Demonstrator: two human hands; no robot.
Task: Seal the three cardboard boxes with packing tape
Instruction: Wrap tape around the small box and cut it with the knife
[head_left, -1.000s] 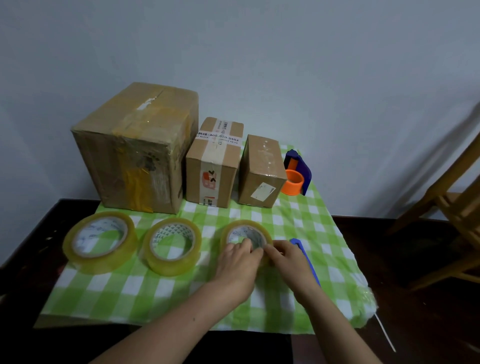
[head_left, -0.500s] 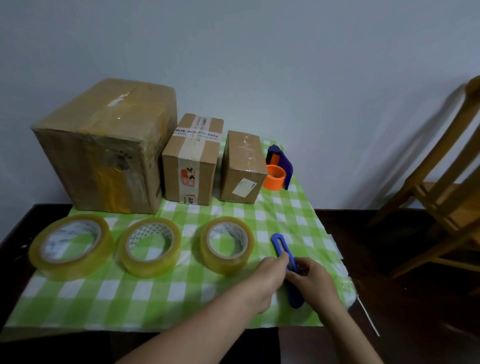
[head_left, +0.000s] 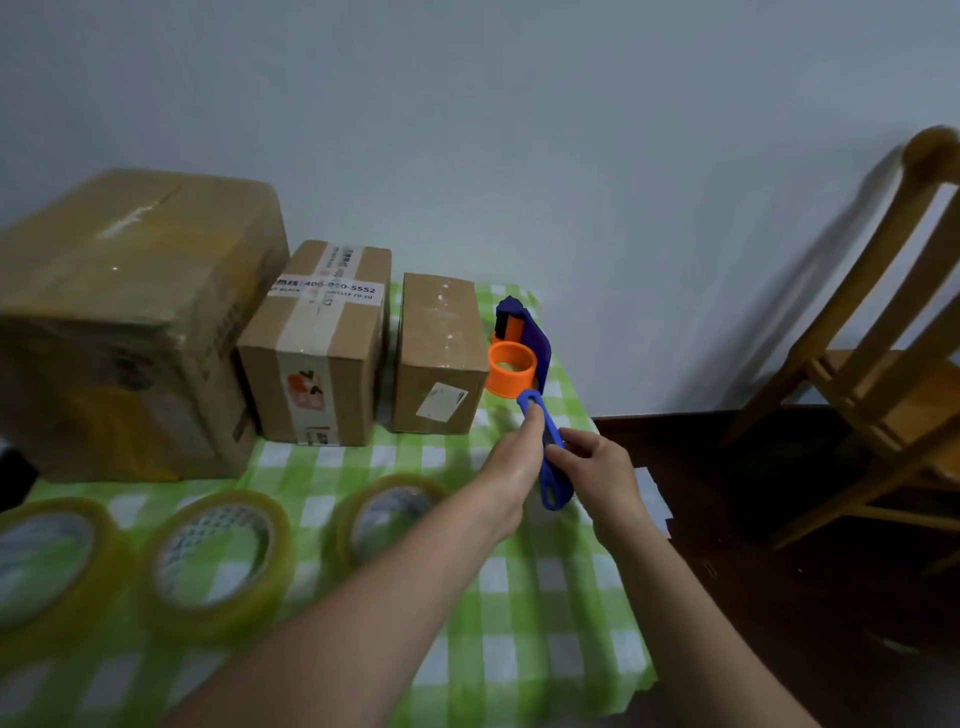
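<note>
Three cardboard boxes stand along the wall: a large box (head_left: 130, 322), a medium box (head_left: 317, 343) with white tape, and a small box (head_left: 439, 353). Three rolls of clear tape lie in front: the left roll (head_left: 47, 566), the middle roll (head_left: 218, 556), the right roll (head_left: 384, 514). A blue utility knife (head_left: 548, 452) is lifted off the cloth. My right hand (head_left: 597, 467) grips its lower part and my left hand (head_left: 514, 457) pinches its upper part. An orange and blue tape dispenser (head_left: 517, 353) sits right of the small box.
A green checked cloth (head_left: 530, 613) covers the dark table (head_left: 727, 519). A wooden chair (head_left: 883, 374) stands at the right. A white wall rises right behind the boxes.
My hands left the right tape roll, took the blue knife from the cloth and raised it toward the dispenser. The view has shifted right.
</note>
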